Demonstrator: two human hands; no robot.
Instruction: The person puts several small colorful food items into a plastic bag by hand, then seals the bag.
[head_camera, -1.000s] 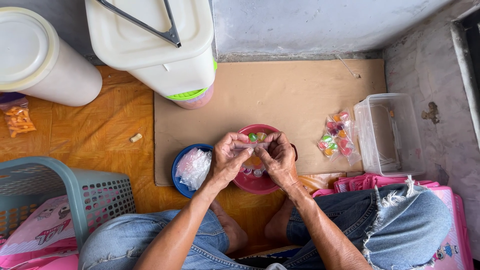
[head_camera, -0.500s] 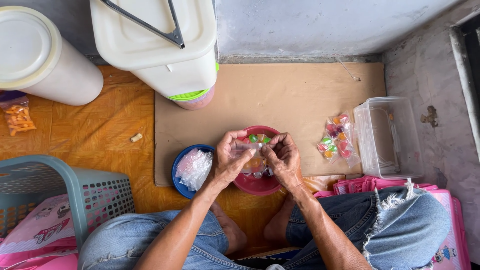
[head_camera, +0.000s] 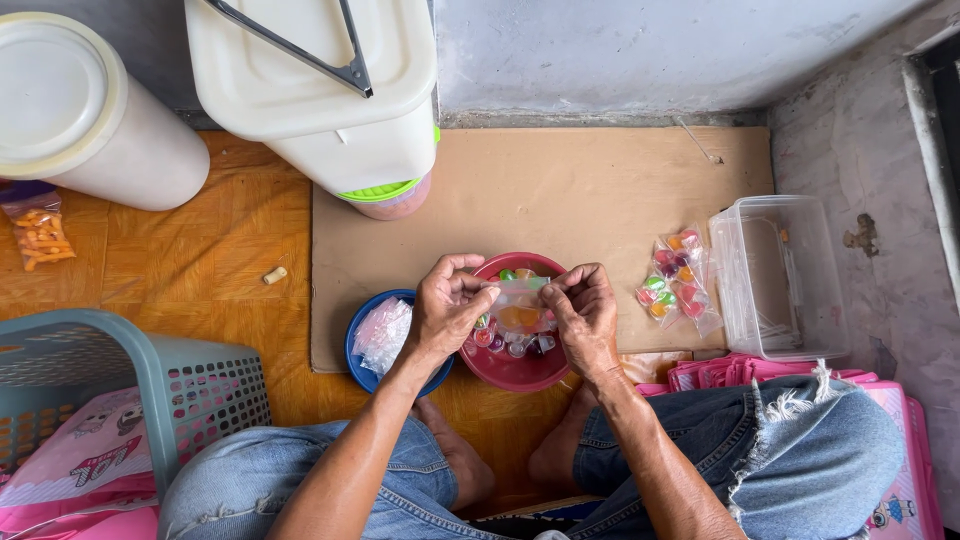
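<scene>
A person in frayed jeans sits cross-legged on the floor, bare feet tucked under the knees. Both hands meet over a red bowl (head_camera: 515, 368) of small coloured jelly cups: the left hand (head_camera: 447, 310) and the right hand (head_camera: 583, 312) each pinch an edge of a small clear bag (head_camera: 520, 300), holding it stretched between the fingertips just above the bowl. Touching the red bowl's left side is a blue bowl (head_camera: 365, 370) holding empty clear bags, its rim partly under the left wrist. Both bowls sit on the near edge of a brown cardboard sheet (head_camera: 570, 195) laid over orange flooring. At near left a teal laundry basket (head_camera: 150, 380) lies on its side; at right, filled bags of jelly cups (head_camera: 675, 280) lie just beside a clear plastic box (head_camera: 780, 275) set against the wall. The middle of the cardboard beyond the bowls is open. Farther back stand a white lidded bin (head_camera: 330, 90) and a round white container (head_camera: 80, 110), near a packet of orange snacks (head_camera: 40, 230).
</scene>
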